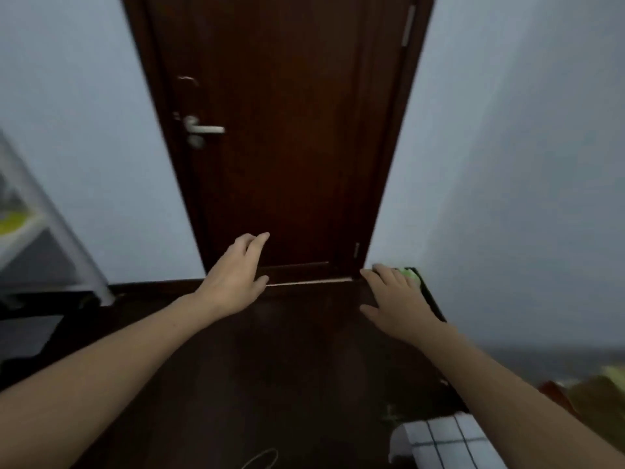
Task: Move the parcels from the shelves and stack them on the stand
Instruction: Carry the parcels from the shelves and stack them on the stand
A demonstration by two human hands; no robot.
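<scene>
Pale grey-blue walls [507, 164] flank a dark brown door [270, 130] at twelve o'clock, its silver handle [204, 129] on the left side, and the dark floor [270, 367] runs up to its sill. Both bare arms reach forward over that floor. Left hand [233, 282] hangs in the air before the door's foot, its fingers [258, 240] loosely extended and close together, holding nothing. Right hand [399, 299] is at about one o'clock, palm down, fingers [380, 270] spread and nearly straight. A blurred green parcel [410, 274] shows just past those fingertips, lying on a black-edged stand [431, 299] against the right wall; whether the fingers touch it I cannot tell. Over at nine o'clock leans a white shelf [50, 225] with a yellow-green parcel [12, 222] on its board, well apart from both hands. Down at four o'clock lie blurred yellow and orange parcels [595, 394], and a white checked cloth [446, 438] at five o'clock
</scene>
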